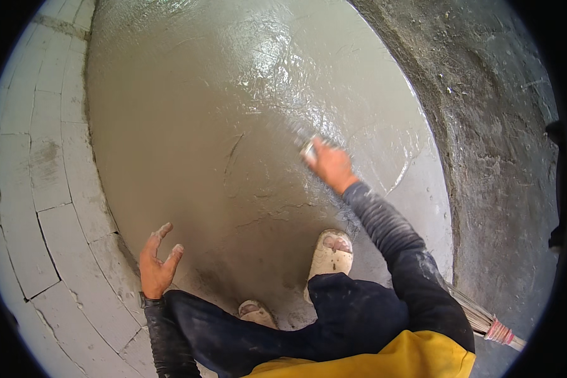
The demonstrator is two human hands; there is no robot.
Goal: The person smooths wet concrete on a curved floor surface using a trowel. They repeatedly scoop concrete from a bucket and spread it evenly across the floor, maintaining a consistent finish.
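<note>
By the right hand (331, 166), a blurred tool (307, 148) is held at the middle of the wet grey layer (164, 126); the fingers are clamped around its handle. The left hand (158, 263) is held near the layer's left edge, with the fingers spread apart. Along this edge, pale blocks (46, 148) are laid. At the layer's near end, light slippers (327, 261) are worn, and a straw broom (499, 331) is seen beyond its right edge.

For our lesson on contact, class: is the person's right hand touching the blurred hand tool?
Touching. The head view shows the right hand closed around the pale grip of the blurred tool.
</note>
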